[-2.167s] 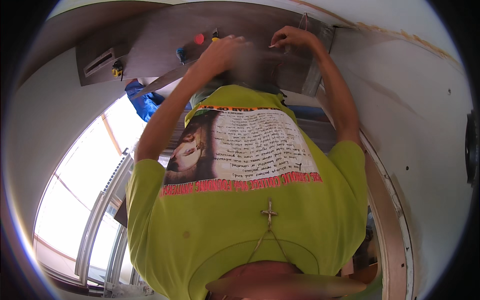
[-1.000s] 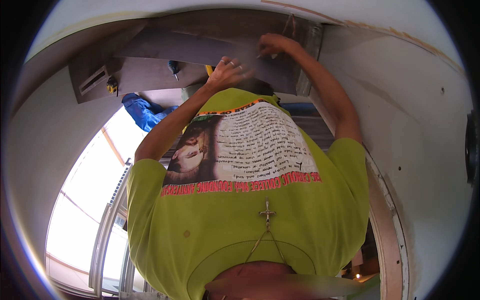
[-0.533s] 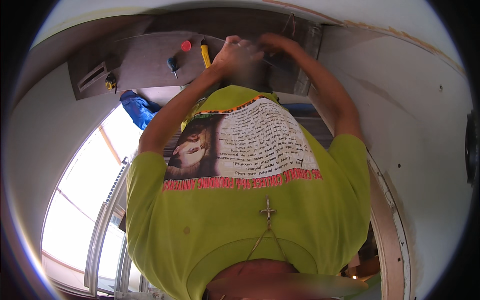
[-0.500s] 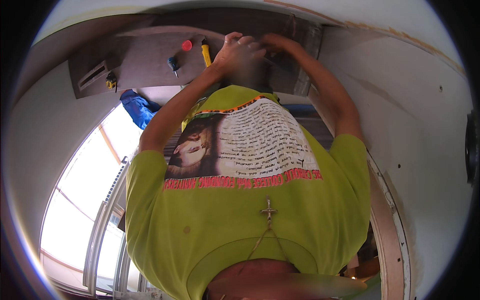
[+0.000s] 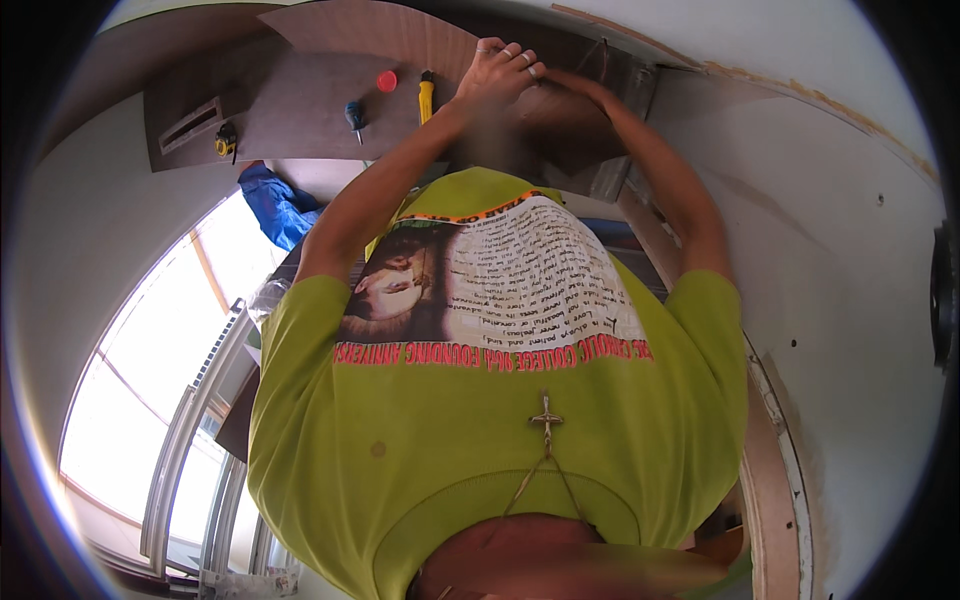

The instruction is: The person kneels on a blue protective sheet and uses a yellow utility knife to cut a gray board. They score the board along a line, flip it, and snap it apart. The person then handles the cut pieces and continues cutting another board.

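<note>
Seen from above, a person in a lime-green T-shirt [image 5: 480, 430] reaches both arms forward over a dark brown board [image 5: 290, 110], the ringed left hand [image 5: 503, 72] curled at the edge of a wood-grained sheet [image 5: 375, 28] and partly covering the right hand [image 5: 568, 80]. Left of the hands lie a yellow cutter [image 5: 427, 100], a red disc [image 5: 386, 81], a blue-handled screwdriver [image 5: 354, 116] and a yellow-and-black tape measure [image 5: 226, 141].
</note>
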### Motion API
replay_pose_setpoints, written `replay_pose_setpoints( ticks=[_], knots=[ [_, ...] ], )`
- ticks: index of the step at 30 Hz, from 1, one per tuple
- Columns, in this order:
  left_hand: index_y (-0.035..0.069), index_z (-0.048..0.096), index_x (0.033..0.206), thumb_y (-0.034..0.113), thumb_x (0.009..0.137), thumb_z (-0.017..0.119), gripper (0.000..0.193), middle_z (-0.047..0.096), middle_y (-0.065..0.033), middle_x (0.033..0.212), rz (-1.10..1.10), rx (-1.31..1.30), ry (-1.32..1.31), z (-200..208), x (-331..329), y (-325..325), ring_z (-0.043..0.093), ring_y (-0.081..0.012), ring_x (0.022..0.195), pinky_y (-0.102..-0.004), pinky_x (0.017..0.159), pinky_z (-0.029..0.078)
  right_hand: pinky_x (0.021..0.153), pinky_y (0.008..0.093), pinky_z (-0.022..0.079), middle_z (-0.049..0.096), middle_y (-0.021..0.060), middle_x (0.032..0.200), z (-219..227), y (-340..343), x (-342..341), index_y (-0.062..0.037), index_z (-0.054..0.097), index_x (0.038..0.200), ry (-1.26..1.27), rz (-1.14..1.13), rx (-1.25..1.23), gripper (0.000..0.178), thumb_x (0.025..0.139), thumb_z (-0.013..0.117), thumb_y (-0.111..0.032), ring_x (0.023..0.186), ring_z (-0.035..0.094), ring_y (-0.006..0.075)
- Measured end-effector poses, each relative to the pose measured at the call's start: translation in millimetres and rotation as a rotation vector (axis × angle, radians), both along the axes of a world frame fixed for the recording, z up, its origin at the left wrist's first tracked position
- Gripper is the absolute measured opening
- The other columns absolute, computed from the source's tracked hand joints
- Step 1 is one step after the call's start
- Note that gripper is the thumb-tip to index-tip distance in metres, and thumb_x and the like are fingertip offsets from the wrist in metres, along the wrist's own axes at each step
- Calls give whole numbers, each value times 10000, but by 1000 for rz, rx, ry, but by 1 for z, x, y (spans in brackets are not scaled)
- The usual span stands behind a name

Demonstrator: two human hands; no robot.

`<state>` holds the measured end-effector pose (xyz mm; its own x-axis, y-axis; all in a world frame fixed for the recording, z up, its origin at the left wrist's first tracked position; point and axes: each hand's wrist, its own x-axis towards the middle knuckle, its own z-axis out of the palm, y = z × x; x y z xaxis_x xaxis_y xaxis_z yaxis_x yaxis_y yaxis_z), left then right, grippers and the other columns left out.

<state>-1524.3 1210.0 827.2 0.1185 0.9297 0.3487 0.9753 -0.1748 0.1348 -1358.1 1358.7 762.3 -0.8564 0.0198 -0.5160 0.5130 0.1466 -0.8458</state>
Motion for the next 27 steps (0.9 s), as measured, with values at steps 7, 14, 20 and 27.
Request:
replay_pose_setpoints(
  ticks=[7,14,20,27],
  knots=[
    [197,633,999,84,745,670,280,628,39,989,14,3,-26,3,0,-1,586,-146,974,-412,923,363,814,350,543,688,113,1115,-15,11,-7,-67,676,1185,6,126,69,312,942,634,-257,972,671,193],
    [224,615,1163,132,779,704,405,596,18,1150,95,-77,-42,7,3,-1,541,-166,1137,-466,1091,304,841,361,530,694,138,1111,-10,15,-6,-54,674,1179,13,131,84,320,933,637,-255,992,672,215],
    [146,429,1439,466,787,785,808,390,-129,1459,654,-64,-626,1,13,-44,365,-332,1371,-560,1124,285,863,370,520,699,160,1109,-4,9,-4,-43,673,1173,-1,153,107,326,926,640,-254,1009,672,233],
    [55,317,1509,774,844,564,1010,292,-208,1558,843,-918,-2201,-12,46,-59,312,-344,1437,-547,1104,364,881,387,510,698,190,1095,5,-2,-17,-42,671,1182,-79,195,52,330,941,608,-257,1018,673,271]
  ],
)
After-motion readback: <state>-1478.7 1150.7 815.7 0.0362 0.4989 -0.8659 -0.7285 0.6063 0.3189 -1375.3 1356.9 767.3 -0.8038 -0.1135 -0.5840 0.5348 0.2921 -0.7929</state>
